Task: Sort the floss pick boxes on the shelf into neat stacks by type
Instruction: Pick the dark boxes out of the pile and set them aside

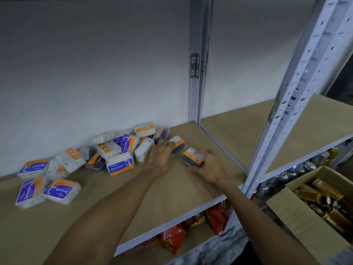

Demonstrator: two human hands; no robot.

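Brown shelf board (pixel 172 190) under grey-white wall, lit dimly, with perforated metal uprights (pixel 298 96) rising at centre and right of frame. Heaped against the wall from left edge to centre: a loose jumble of floss pick boxes (pixel 114 150), clear-wrapped, blue-and-orange labels reading "Smooth" and "Round", plus a few dark-bodied ones, many tilted or leaning on each other. Two "Smooth" packs (pixel 61 191) flat and apart at lower left; none stacked yet.

Right hand (pixel 206 165) at centre-right, closed around a dark box with orange-and-white label (pixel 193 157), base seemingly touching the board. Left hand (pixel 161 153) just beside it, fingers laid over a second dark box (pixel 177 143) at the heap's right edge; could not tell whether truly gripped or merely pressed.

Judged as early sorting: dark type being pulled clear to bare board at right.

Risks from here:
- Pulling that second box out from the heap's edge likely to disturb the leaning packs just left of it, toppling or sliding them.
- Slick wrap, so stacks prone to skew or slip if set down off-square.
- Labels facing every way, some upside down or hidden, so "Smooth" and "Round" easily mixed.
- Bare board at right ended near the front lip, above red snack bags (pixel 172 240) and an open carton (pixel 313 203); a nudged box could drop off.
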